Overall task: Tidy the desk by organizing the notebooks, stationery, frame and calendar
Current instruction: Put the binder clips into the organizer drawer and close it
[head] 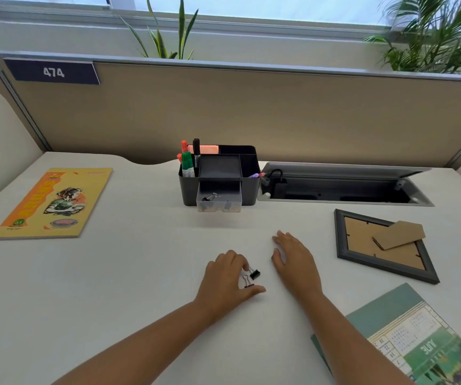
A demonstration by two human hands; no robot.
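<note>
My left fingers (pixel 244 266) pinch two clips (pixel 251 276) loosely; right hand (pixel 296 259) flat, empty. One clip may slip before reaching the drawer (pixel 219 200).

Left-hand grip (pixel 225 279): two small black binder clips (pixel 251 277) with silver wire handles, on the plain white desk (pixel 140 273). Far left of grip: yellow-orange illustrated notebook (pixel 53 202). Beyond: black plastic organizer (pixel 221 176) holding green, orange, black markers. Right: dark grey frame (pixel 382 245), brown backing; green calendar (pixel 418 337).

2 binder clips (pixel 251 277) in front of the organizer (pixel 219 176), 1 notebook (pixel 53 202) to its left. 1 frame (pixel 384 244) and 1 calendar (pixel 418 337) to its right.
</note>
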